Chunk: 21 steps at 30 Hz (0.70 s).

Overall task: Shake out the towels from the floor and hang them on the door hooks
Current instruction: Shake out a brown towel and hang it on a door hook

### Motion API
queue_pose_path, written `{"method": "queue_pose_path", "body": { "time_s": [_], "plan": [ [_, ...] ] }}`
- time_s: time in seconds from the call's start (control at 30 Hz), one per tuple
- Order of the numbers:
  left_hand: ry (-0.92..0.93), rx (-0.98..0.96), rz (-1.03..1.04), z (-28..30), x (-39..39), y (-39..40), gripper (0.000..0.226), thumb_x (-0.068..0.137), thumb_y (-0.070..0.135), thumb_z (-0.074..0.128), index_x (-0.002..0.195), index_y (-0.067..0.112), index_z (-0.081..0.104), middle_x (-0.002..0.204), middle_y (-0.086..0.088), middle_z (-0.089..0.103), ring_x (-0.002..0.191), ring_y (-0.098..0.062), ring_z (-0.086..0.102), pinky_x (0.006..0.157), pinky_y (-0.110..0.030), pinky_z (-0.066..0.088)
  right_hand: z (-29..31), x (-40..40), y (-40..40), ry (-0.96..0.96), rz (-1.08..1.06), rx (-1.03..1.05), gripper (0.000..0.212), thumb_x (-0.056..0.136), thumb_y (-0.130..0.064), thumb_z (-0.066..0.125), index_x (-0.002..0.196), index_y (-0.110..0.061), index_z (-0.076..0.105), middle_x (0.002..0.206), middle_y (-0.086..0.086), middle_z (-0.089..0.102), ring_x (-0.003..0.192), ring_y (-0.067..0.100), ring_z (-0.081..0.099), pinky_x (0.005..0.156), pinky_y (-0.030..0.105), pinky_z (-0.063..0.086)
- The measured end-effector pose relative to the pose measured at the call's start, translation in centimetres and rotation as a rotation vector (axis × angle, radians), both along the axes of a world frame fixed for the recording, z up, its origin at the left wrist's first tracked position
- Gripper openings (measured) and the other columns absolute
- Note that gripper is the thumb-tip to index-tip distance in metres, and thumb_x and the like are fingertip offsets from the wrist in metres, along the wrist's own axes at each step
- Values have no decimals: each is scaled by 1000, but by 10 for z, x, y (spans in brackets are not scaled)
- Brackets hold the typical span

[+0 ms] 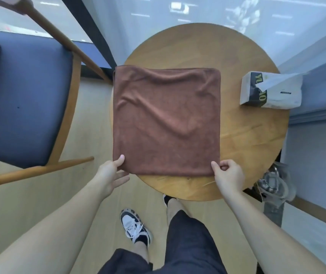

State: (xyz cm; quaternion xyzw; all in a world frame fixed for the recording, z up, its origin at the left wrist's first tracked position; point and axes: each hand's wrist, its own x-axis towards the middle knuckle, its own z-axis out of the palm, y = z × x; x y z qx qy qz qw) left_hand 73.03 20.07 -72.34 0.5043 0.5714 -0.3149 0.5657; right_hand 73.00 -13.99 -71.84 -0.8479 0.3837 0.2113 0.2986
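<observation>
A brown towel (pixel 166 121) lies spread flat as a square on the round wooden table (pixel 253 135), its left edge hanging slightly past the table rim. My left hand (pixel 111 173) pinches the towel's near left corner, thumb on top and fingers underneath. My right hand (pixel 228 175) pinches the near right corner, thumb on top with the other fingers curled. No door hooks are in view.
A tissue pack (pixel 270 91) sits on the table's right side. A blue-cushioned wooden chair (pixel 25 107) stands to the left. A glass wall runs behind the table. A metal object (pixel 274 180) lies on the floor by the table's right. My feet stand on the wood floor below.
</observation>
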Motion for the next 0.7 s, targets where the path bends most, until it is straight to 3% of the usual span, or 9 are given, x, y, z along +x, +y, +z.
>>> {"method": "queue_pose_path", "body": {
  "time_s": [0.1, 0.2, 0.27, 0.37, 0.53, 0.63, 0.7],
  "plan": [
    [-37, -31, 160, 3, -6, -2, 44, 96, 23, 67, 132, 2, 52, 125, -17, 64, 103, -34, 69, 86, -43, 57, -1, -8, 8, 9, -37, -7, 24, 88, -43, 69, 80, -21, 64, 97, 5, 65, 80, 21, 61, 68, 32, 46],
    [-67, 10, 220, 7, -13, 1, 46, 96, 16, 67, 134, -4, 50, 126, -20, 62, 105, -34, 67, 90, -41, 55, 5, -15, 16, 28, -196, 72, 28, 90, -40, 68, 79, -15, 62, 86, 5, 66, 80, 27, 66, 71, 39, 56],
    [-79, 47, 217, 13, -18, 5, 43, 94, 12, 69, 128, -6, 52, 124, -20, 63, 101, -32, 68, 87, -38, 56, 13, -23, 20, 24, -439, 260, 23, 93, -31, 69, 91, -9, 62, 86, 6, 67, 78, 29, 71, 74, 43, 61],
    [-79, 83, 211, 24, -29, 12, 34, 90, 8, 73, 116, -6, 55, 115, -19, 67, 91, -29, 71, 77, -34, 58, 25, -39, 24, -22, -739, 517, 25, 90, -14, 74, 106, -3, 59, 94, 12, 67, 71, 29, 71, 69, 38, 61],
    [-120, 94, 192, 51, -58, 34, 35, 89, 4, 73, 119, -5, 58, 107, -17, 70, 79, -27, 74, 58, -30, 60, 52, -72, 35, -102, -868, 625, 22, 86, -2, 74, 102, -3, 59, 89, 16, 67, 63, 23, 64, 61, 32, 59],
    [-166, 104, 212, 78, -77, 53, 20, 93, 3, 65, 111, -3, 59, 102, -18, 70, 75, -27, 72, 53, -30, 57, 74, -85, 50, -160, -885, 756, 22, 88, -1, 70, 107, -4, 60, 90, 14, 65, 69, 22, 63, 53, 26, 56],
    [-213, 114, 246, 98, -89, 72, 16, 95, 1, 60, 110, 3, 57, 101, -18, 69, 74, -28, 71, 54, -31, 56, 91, -87, 67, -209, -847, 794, 19, 90, 2, 68, 104, -7, 60, 91, 16, 66, 69, 24, 63, 56, 29, 56]
  ]
}}
